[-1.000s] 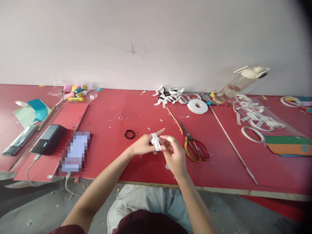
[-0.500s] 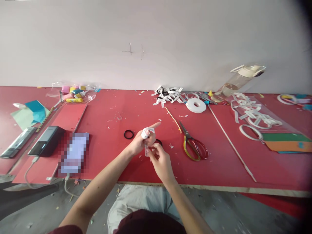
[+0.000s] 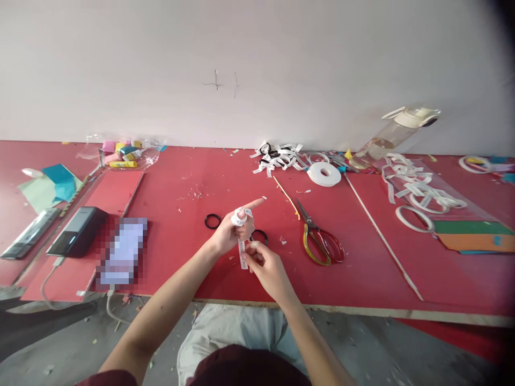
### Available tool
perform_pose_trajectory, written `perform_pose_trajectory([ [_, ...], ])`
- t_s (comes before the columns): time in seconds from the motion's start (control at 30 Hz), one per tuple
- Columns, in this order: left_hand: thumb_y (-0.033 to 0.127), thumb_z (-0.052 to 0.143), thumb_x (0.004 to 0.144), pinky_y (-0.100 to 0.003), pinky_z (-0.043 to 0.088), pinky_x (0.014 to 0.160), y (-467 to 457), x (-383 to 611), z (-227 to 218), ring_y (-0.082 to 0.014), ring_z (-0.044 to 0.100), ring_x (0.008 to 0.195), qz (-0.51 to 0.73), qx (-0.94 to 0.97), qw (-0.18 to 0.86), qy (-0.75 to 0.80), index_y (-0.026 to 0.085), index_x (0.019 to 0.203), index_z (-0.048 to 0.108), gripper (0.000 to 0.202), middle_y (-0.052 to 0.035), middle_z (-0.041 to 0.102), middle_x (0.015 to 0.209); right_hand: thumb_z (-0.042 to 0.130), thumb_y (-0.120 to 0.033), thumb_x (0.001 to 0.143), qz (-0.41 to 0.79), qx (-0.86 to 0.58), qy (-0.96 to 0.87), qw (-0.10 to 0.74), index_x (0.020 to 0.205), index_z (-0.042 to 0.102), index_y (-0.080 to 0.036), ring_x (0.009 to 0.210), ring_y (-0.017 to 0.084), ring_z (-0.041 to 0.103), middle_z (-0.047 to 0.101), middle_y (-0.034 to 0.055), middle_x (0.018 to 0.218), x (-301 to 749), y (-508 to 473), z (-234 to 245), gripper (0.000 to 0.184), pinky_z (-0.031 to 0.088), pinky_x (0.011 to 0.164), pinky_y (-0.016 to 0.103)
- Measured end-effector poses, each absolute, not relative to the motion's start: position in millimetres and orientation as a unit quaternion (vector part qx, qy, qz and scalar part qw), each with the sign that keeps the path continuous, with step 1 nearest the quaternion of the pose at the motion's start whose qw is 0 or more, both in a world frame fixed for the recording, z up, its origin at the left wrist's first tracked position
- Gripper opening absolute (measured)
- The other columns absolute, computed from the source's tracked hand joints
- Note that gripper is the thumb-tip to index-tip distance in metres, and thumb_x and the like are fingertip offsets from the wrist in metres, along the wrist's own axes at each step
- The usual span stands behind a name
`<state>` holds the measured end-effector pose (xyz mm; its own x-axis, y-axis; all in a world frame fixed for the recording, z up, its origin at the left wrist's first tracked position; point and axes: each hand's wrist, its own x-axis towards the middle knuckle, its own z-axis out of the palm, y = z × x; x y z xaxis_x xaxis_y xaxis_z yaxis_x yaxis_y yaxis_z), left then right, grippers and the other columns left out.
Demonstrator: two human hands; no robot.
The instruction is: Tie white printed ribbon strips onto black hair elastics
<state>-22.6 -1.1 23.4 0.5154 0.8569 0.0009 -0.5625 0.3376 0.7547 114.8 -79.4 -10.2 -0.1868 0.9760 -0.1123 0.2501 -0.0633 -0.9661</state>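
Observation:
White printed ribbon (image 3: 242,254) loops around the thumb of my left hand (image 3: 231,229) and hangs below its curled fingers. My left index finger points out to the right while the other fingers close on the ribbon. The thumb and forefinger of my right hand (image 3: 265,264) pinch the ribbon's hanging tail. On the table beside my right fingertips lies a black hair tie (image 3: 259,231), partly hidden by the hands. Another black hair tie (image 3: 212,214) lies just left of my left hand.
Scissors (image 3: 317,236) with yellow and red handles lie to the right. Behind them are a white ribbon roll (image 3: 324,174) and a pile of ribbon-tied black bands (image 3: 277,156). A phone (image 3: 124,252) and a dark power bank (image 3: 78,231) lie left; a bottle (image 3: 392,136) leans at the back right.
My right hand has moved slightly down, and a longer length of ribbon now shows below my left hand. The hair tie beside my right fingers is more exposed.

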Motion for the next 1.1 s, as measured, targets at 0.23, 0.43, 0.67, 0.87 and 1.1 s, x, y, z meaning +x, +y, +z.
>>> perform_pose_trajectory([
  [0.23,0.053,0.068,0.083,-0.022,0.022,0.052,-8,-20,22,-0.0072,0.028,0.054,0.397,0.476,0.739,0.262,0.012,0.140,0.055,0.071,0.0068,0.035,0.062,0.056,-0.039,0.096,0.298,-0.540,-0.587,0.524,0.114,0.062,-0.019,0.078,0.014,0.064,0.065,0.0068,0.093,117,-81,7,0.027,0.054,0.070,0.025],
  [0.43,0.055,0.060,0.090,-0.022,0.038,0.054,-11,-20,24,-0.0102,0.048,0.053,0.387,0.518,0.720,0.252,0.016,0.147,0.048,0.070,0.0037,0.048,0.062,0.049,-0.037,0.100,0.371,-0.497,-0.585,0.522,0.114,0.063,-0.020,0.058,0.009,0.055,0.064,0.0027,0.081,115,-75,16,0.026,0.048,0.057,0.021],
  [0.67,0.048,0.063,0.090,-0.021,0.043,0.041,-15,-16,21,-0.0090,0.045,0.042,0.411,0.520,0.710,0.240,0.014,0.152,0.039,0.074,0.0076,0.043,0.055,0.047,-0.037,0.101,0.307,-0.530,-0.609,0.505,0.084,0.065,-0.017,0.050,0.008,0.053,0.060,0.0001,0.059,107,-77,18,0.031,0.043,0.053,0.020],
  [0.87,0.049,0.063,0.090,-0.019,0.040,0.034,-16,-17,20,-0.0116,0.054,0.037,0.406,0.527,0.699,0.260,0.015,0.155,0.031,0.080,0.0076,0.048,0.054,0.046,-0.034,0.101,0.266,-0.517,-0.635,0.508,0.101,0.069,-0.016,0.049,0.011,0.056,0.060,-0.0002,0.055,104,-81,16,0.028,0.046,0.054,0.022],
  [1.1,0.045,0.063,0.092,-0.022,0.049,0.040,-17,-14,10,-0.0090,0.050,0.035,0.402,0.519,0.724,0.212,0.018,0.155,0.032,0.076,0.0087,0.047,0.050,0.045,-0.037,0.102,0.368,-0.499,-0.565,0.544,0.099,0.063,-0.018,0.053,0.010,0.060,0.069,0.0028,0.072,106,-84,7,0.026,0.049,0.051,0.021],
])
